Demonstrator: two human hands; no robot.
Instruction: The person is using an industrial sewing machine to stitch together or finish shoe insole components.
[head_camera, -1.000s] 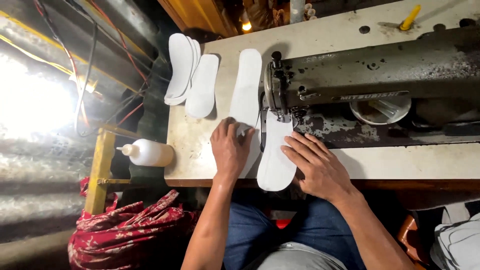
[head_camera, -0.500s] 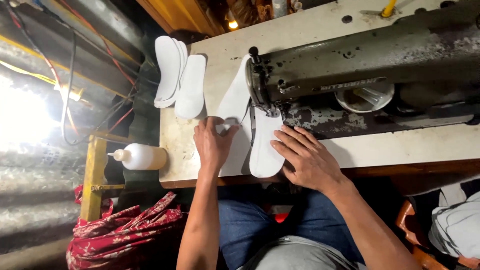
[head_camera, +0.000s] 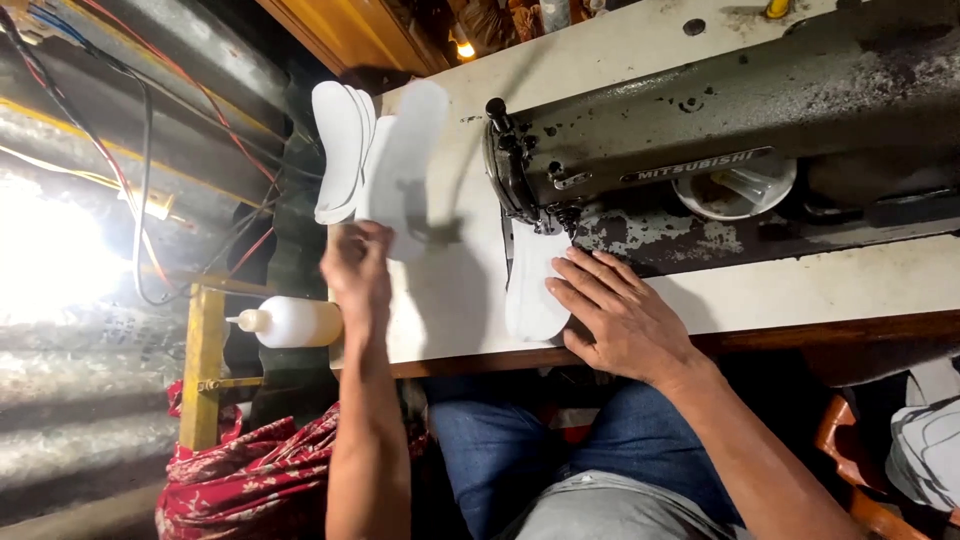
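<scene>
White insole (head_camera: 410, 170) lifted off table, tilted, pinched at its lower end — second white insole (head_camera: 530, 285) flat under sewing-machine foot

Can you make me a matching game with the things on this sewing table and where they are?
Things:
1. left hand
2. right hand
3. squeeze bottle
4. stack of white insoles

Places:
A. off the table's left edge, on a yellow frame
B. flat on the insole under the sewing machine
C. at the table's far left corner
D. lifting one white insole

Pairs: 1-D, 2-B, 3-A, 4-C
</scene>
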